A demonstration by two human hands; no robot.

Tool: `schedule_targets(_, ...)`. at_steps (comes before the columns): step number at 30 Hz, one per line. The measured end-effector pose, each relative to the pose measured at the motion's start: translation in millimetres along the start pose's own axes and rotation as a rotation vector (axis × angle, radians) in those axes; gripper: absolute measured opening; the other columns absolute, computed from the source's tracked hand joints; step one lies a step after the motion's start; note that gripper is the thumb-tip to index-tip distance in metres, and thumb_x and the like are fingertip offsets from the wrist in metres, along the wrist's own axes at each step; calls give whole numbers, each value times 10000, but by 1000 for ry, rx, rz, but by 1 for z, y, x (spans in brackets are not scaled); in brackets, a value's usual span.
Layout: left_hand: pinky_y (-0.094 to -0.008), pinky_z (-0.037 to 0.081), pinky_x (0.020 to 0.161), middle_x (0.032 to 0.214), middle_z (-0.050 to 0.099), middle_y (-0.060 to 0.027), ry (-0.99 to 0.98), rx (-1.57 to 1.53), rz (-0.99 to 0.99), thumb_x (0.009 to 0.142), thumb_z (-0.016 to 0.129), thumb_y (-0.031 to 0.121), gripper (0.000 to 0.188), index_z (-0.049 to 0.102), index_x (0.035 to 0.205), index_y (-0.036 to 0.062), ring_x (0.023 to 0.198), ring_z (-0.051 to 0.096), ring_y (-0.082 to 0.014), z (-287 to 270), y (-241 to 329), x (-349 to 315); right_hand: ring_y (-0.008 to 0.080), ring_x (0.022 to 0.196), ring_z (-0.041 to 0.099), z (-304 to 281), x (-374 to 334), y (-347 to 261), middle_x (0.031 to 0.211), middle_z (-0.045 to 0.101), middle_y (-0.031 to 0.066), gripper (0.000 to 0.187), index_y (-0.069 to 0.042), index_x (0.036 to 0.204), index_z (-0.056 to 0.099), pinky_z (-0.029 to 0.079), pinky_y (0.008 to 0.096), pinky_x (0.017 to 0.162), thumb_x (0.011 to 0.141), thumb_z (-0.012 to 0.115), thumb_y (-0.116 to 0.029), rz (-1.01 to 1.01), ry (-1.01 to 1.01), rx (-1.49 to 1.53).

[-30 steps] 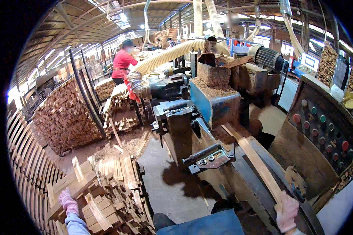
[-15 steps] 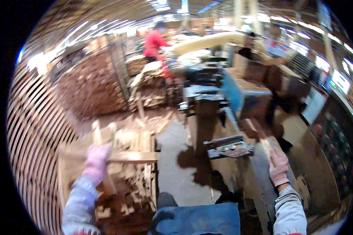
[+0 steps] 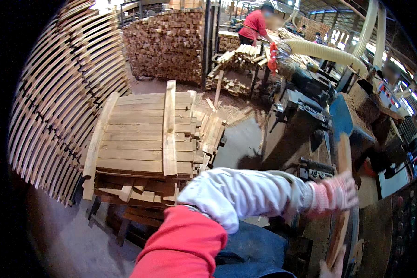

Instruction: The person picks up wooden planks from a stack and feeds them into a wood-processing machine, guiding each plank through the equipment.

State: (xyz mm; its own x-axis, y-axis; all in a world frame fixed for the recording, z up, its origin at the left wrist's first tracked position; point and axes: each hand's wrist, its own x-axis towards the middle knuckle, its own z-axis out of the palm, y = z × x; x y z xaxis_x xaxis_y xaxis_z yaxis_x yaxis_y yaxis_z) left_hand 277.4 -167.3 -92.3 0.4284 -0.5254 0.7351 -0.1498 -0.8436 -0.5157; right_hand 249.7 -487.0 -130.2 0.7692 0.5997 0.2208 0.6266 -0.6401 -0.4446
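Note:
My left arm reaches across in front of me, and my left hand (image 3: 333,193), in a pinkish knit glove, is closed over a long wooden strip (image 3: 339,236). The strip lies lengthwise along the machine bed (image 3: 355,222) at the right. At the lower edge my right hand (image 3: 334,266) grips the strip's near end; only part of it shows, the rest is cut off by the picture's edge. A metal clamp-like fitting (image 3: 316,167) sits on the machine just left of the strip.
A stack of boards (image 3: 139,134) with two crosswise battens stands at the left. Tall slatted wood piles (image 3: 65,111) rise beyond it. Machinery with a blue guard (image 3: 342,112) and a thick hose (image 3: 326,48) stands ahead. A co-worker in red (image 3: 255,27) bends over wood at the back.
The view has swung toward the left. My left hand has left the wood at the left and crossed over to the strip at the right. My right hand is now lower in the picture.

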Motion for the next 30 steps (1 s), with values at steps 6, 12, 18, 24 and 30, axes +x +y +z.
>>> schedule_targets(6,-477,506,925,1053,627,-113,-788,53,-715,873,701,281,416,563,1219,95,967,617,-312,-69,-167,-151,440,1313,531,-54,-122,49,1405,563,312,701,-10,1510,462,425,461,1095,930,712,-313,402,-86,-370)
schedule_targets(12,-448,474,1060,1326,630,-207,-1030,528,-1261,816,797,361,721,530,1410,52,1239,580,-406,-272,-227,-349,264,1429,431,-10,-45,114,1641,354,134,711,-75,1620,294,355,365,1156,948,494,42,458,344,-10)
schedule_targets(18,-484,408,1151,1562,426,-245,-1288,1005,-1715,830,719,489,920,363,1558,54,1415,445,-421,-461,-192,-505,300,1515,338,36,140,119,1626,374,190,629,39,1555,368,232,382,1252,961,569,-15,-43,518,57)
schedule_targets(24,-493,478,1050,1335,614,-256,-1286,755,-1706,916,623,347,565,554,1384,38,1243,575,-444,-541,-173,-613,337,1357,536,69,193,121,1513,529,189,645,-23,1530,452,397,422,1148,920,657,-69,-194,507,91)
schedule_targets(30,-437,442,1072,1394,598,-230,-734,532,-1860,894,622,234,620,496,1451,-5,1265,571,-375,-545,-159,-621,372,1179,604,4,16,90,1366,620,209,800,-25,1496,499,466,436,1018,749,781,-69,-66,288,-211)
